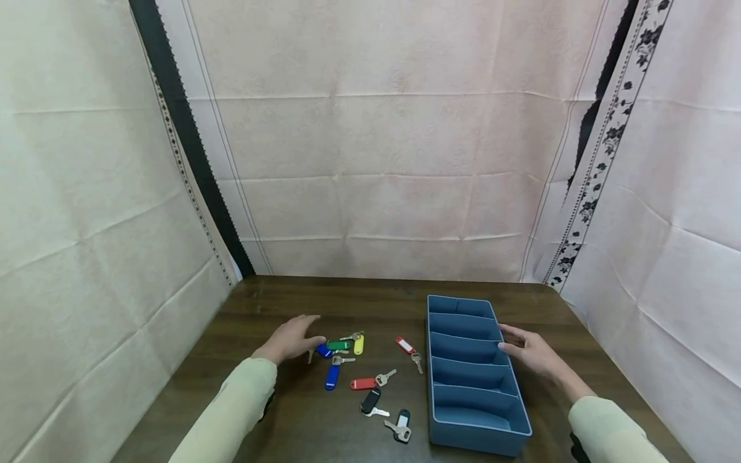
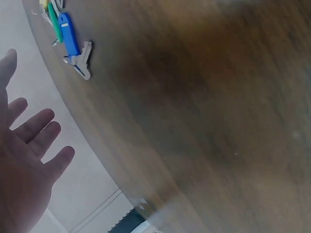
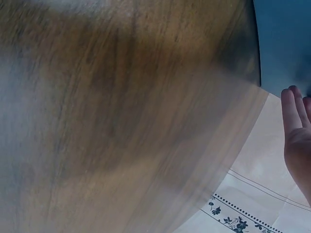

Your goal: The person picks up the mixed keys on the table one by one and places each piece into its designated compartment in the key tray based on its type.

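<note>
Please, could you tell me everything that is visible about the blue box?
The blue box is long and open-topped, apparently smooth plastic, with a thin rim and four crosswise dividers forming a row of compartments. It sits upright on the wood-grained table, its length running away from the person, right of the tagged keys. The right grip is at its right side, apparently touching it.

In the head view's lower centre, tagged keys (image 1: 363,384) lie scattered on the table (image 1: 347,299), between the left hand (image 1: 291,339) and the divided organizer box (image 1: 480,439). The right hand (image 1: 535,352) is at the box's right side; cloth (image 1: 399,148) hangs behind.
</note>
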`<state>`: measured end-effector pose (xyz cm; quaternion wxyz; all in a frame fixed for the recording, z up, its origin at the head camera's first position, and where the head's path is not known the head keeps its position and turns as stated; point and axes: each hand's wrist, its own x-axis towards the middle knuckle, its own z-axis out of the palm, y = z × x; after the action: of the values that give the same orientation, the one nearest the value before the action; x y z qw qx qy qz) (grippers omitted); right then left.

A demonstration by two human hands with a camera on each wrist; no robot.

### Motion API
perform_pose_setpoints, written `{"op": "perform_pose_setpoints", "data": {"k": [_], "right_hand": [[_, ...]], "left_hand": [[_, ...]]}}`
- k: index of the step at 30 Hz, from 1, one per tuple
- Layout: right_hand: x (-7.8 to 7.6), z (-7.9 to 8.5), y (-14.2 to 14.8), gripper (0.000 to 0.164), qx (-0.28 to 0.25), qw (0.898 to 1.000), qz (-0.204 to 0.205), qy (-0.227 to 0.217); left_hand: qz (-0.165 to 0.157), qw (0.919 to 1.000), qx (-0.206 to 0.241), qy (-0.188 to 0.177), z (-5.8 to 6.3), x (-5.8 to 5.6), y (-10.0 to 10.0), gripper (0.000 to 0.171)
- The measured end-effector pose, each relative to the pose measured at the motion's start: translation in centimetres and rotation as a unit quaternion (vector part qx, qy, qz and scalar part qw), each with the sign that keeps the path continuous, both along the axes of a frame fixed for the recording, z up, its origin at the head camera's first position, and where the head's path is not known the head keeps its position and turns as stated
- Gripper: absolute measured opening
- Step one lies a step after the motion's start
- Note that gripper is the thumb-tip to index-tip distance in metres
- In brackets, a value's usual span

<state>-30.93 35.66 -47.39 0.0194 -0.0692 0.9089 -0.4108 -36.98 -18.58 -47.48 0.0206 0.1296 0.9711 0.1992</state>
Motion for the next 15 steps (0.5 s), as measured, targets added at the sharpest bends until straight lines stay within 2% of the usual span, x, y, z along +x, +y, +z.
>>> {"op": "perform_pose_setpoints", "data": {"k": [10, 15], "right_hand": [[0.2, 0.1, 0.1, 0.059, -0.041, 0.999, 0.013, -0.020], [0.4, 0.1, 0.2, 0.059, -0.083, 0.996, 0.024, -0.034]], "left_hand": [[-0.007, 0.9999, 0.007, 0.011, -0.9, 0.2, -1.1, 0.046], [-0.004, 0.9998, 0.008, 0.018, -1.4, 0.0, -1.3, 0.042]]}}
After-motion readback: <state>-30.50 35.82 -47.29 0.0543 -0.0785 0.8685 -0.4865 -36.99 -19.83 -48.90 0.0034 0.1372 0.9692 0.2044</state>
